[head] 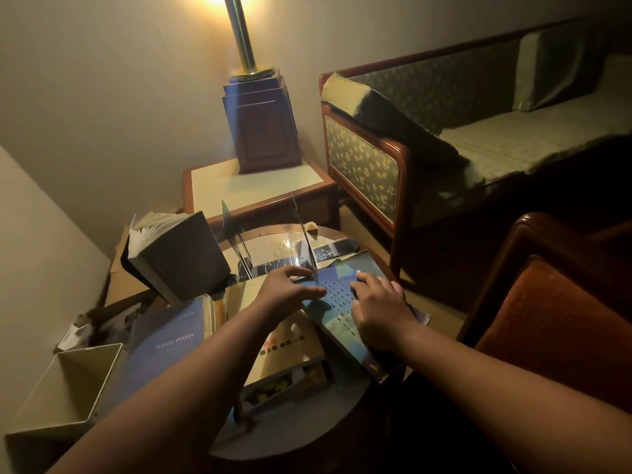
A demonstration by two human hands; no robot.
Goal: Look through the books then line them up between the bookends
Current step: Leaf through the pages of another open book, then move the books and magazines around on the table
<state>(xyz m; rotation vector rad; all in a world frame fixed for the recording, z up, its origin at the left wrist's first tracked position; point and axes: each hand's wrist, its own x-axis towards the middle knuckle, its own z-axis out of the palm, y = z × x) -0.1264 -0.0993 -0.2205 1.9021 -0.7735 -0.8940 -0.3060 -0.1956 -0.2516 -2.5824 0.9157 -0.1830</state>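
A blue book (337,293) with rows of white characters lies tilted on the right of the round table (301,422). My left hand (290,289) grips its upper left corner, thumb behind the edge and fingers on the cover. On the cover's right half rests my right hand (380,304), fingers bent. Two thin metal bookends, the left bookend (232,223) and the right bookend (305,238), stand just beyond the book. A thick dark book (181,256) leans upright at the left. Flat under my left forearm are a purple-blue book (160,343) and a cream book (284,348).
A white open box (68,388) sits at the lower left. Behind the round table is a side table (219,189) with a lamp base (265,131). A patterned sofa (369,165) stands at the right, and an orange armchair (554,333) sits close by my right arm.
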